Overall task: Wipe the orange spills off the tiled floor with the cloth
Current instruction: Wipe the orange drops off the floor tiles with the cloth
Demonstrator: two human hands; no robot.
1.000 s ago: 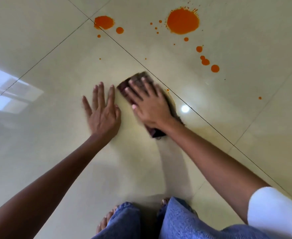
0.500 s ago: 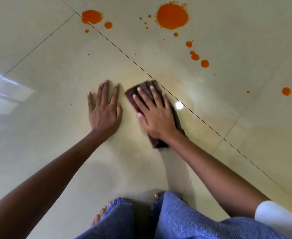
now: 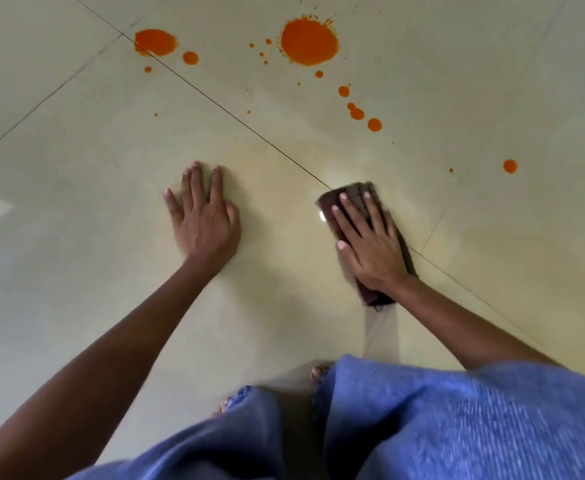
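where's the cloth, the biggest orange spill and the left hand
cloth (image 3: 353,190): head view, on its uncovered far end
biggest orange spill (image 3: 309,42): head view, on the middle of the blot
left hand (image 3: 205,223): head view, on the back of the hand

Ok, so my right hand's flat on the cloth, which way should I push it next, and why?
Probably slide the cloth forward toward the row of small orange drops, the nearest spill ahead of it. The right hand presses it flat, the left hand braces on the tiled floor, and the big splash lies farther off.
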